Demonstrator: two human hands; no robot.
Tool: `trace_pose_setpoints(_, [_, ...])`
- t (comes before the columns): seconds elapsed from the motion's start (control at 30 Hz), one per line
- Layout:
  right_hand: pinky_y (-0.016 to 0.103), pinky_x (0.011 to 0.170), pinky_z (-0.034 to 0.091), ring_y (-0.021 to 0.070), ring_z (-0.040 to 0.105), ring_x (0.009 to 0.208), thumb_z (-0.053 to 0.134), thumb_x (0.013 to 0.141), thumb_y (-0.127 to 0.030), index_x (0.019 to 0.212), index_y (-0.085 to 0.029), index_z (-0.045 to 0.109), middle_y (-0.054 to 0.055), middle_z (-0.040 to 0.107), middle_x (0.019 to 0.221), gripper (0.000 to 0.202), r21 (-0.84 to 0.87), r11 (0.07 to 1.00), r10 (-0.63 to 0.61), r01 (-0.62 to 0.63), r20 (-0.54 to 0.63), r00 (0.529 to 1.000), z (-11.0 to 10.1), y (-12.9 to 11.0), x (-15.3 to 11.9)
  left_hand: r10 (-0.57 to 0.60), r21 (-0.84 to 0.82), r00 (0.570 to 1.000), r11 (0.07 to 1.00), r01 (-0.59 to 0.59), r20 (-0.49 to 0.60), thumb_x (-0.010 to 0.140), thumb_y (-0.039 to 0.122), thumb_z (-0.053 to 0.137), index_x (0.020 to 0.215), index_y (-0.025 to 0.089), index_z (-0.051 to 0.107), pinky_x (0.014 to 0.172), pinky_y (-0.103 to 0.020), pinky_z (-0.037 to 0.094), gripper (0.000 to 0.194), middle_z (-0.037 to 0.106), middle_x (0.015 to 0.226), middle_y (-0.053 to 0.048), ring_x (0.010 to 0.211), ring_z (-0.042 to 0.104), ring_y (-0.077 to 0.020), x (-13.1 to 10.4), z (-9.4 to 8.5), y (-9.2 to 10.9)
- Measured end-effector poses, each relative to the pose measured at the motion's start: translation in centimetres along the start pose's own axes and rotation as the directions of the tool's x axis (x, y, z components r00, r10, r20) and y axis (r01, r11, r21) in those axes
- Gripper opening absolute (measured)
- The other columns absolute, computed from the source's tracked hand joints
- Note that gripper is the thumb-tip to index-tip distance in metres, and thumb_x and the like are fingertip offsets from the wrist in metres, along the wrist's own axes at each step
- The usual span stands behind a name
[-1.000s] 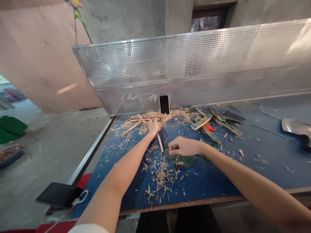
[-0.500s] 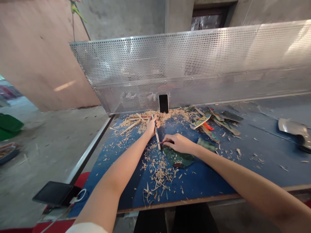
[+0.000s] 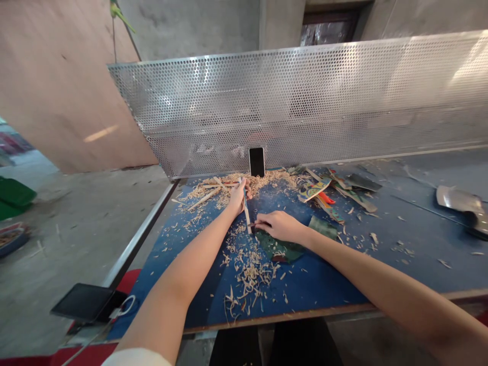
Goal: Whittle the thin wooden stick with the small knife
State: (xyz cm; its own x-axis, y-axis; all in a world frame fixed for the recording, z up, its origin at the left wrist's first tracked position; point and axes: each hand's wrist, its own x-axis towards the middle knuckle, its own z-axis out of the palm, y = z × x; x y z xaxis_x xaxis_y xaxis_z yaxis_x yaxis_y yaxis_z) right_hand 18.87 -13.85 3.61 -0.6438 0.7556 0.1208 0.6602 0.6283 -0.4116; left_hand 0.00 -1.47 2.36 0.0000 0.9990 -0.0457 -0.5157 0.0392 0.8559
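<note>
My left hand (image 3: 239, 195) is closed around a thin, pale wooden strip (image 3: 247, 214), which slants down toward me over the blue table (image 3: 320, 279). Close to the strip's lower end, my right hand (image 3: 277, 223) pinches a small dark blade (image 3: 251, 224). The blade lies across the strip and appears to touch it; most of it is hidden by my fingers. Under my right hand lies a dark green sheet (image 3: 284, 249) dotted with wood bits. Curled wood shavings (image 3: 253, 277) are heaped on the table below the strip.
A phone (image 3: 256, 162) leans upright against the perforated metal panel (image 3: 305, 101) at the back. More strips (image 3: 204, 199) and shavings lie left of it. To the right are painted wood scraps (image 3: 314, 190), an orange item (image 3: 327, 198) and a curved metal piece (image 3: 459, 198).
My left hand and the wooden strip have shifted very slightly. My right hand keeps the blade at nearly the same spot on the strip.
</note>
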Motion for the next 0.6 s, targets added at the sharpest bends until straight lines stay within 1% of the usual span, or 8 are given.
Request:
trace_pose_setpoints(0.1, [0.03, 0.074, 0.038, 0.0241, 0.077, 0.088, 0.061, 0.122, -0.033, 0.104, -0.027, 0.075, 0.005, 0.086, 0.099, 0.024, -0.046, 0.999, 0.016, -0.016, 0.001, 1.0, 0.2, -0.1, 0.0, -0.026, -0.03, 1.0, 0.999, 0.026, 0.005, 0.101, 0.059, 0.096, 0.094, 0.023, 0.055, 0.043, -0.022, 0.034, 0.054, 0.058, 0.067, 0.006, 0.043, 0.045, -0.0062, 0.1, -0.1, -0.1])
trace_pose_setpoints(0.17, [0.03, 0.073, 0.036, 0.0242, 0.077, 0.088, 0.061, 0.123, -0.035, 0.106, -0.028, 0.078, 0.005, 0.086, 0.097, 0.025, -0.06, 0.997, 0.038, -0.038, -0.01, 0.999, 0.5, -0.1, -0.1, -0.063, -0.044, 0.998, 0.997, 0.064, 0.023, 0.1, 0.061, 0.096, 0.094, 0.025, 0.05, 0.041, -0.022, 0.029, 0.058, 0.051, 0.062, 0.01, 0.04, 0.039, -0.0057, 0.1, -0.3, -0.1])
trace_pose_setpoints(0.27, [0.029, 0.074, 0.037, 0.0238, 0.077, 0.09, 0.06, 0.124, -0.037, 0.112, -0.029, 0.081, 0.005, 0.087, 0.102, 0.025, -0.043, 0.997, 0.067, -0.068, -0.026, 0.997, 1.1, -0.2, -0.2, -0.103, -0.064, 0.994, 0.992, 0.106, 0.041, 0.103, 0.064, 0.092, 0.094, 0.027, 0.044, 0.039, -0.022, 0.023, 0.061, 0.036, 0.057, 0.014, 0.037, 0.032, -0.006, 0.1, -0.5, -0.1])
trace_pose_setpoints(0.33, [0.029, 0.072, 0.036, 0.0232, 0.076, 0.087, 0.061, 0.123, -0.037, 0.114, -0.03, 0.083, 0.006, 0.086, 0.101, 0.025, -0.018, 0.995, 0.095, -0.095, -0.024, 0.995, 1.3, -0.4, -0.3, -0.105, -0.075, 0.994, 0.991, 0.107, 0.037, 0.103, 0.067, 0.091, 0.096, 0.027, 0.043, 0.04, -0.021, 0.021, 0.062, 0.033, 0.056, 0.015, 0.037, 0.03, -0.006, 0.0, -0.6, 0.0])
trace_pose_setpoints(0.43, [0.03, 0.069, 0.034, 0.0214, 0.07, 0.078, 0.061, 0.122, -0.036, 0.107, -0.028, 0.082, 0.005, 0.081, 0.089, 0.026, 0.016, 0.994, 0.112, -0.113, 0.015, 0.994, 0.9, -0.7, -0.2, -0.099, -0.078, 0.995, 0.992, 0.101, 0.022, 0.101, 0.069, 0.092, 0.098, 0.028, 0.042, 0.041, -0.02, 0.019, 0.064, 0.032, 0.056, 0.016, 0.037, 0.031, -0.006, 0.1, -0.5, -0.1])
trace_pose_setpoints(0.53, [0.031, 0.067, 0.031, 0.0197, 0.063, 0.071, 0.063, 0.119, -0.033, 0.096, -0.026, 0.078, 0.003, 0.076, 0.08, 0.028, 0.014, 0.997, 0.073, -0.074, 0.046, 0.996, 0.0, -0.9, 0.0, -0.105, -0.065, 0.994, 0.992, 0.105, 0.007, 0.102, 0.067, 0.092, 0.1, 0.028, 0.043, 0.041, -0.02, 0.019, 0.062, 0.032, 0.056, 0.016, 0.037, 0.031, -0.0064, 0.3, -0.5, -0.2])
trace_pose_setpoints(0.6, [0.032, 0.067, 0.031, 0.0188, 0.061, 0.069, 0.065, 0.117, -0.031, 0.091, -0.026, 0.076, 0.003, 0.076, 0.078, 0.029, 0.034, 0.999, 0.038, -0.041, 0.082, 0.996, -0.8, -0.8, 0.0, -0.114, -0.054, 0.993, 0.992, 0.114, 0.001, 0.104, 0.066, 0.09, 0.101, 0.028, 0.044, 0.041, -0.02, 0.02, 0.059, 0.032, 0.056, 0.015, 0.037, 0.03, -0.0068, 0.5, -0.5, -0.3])
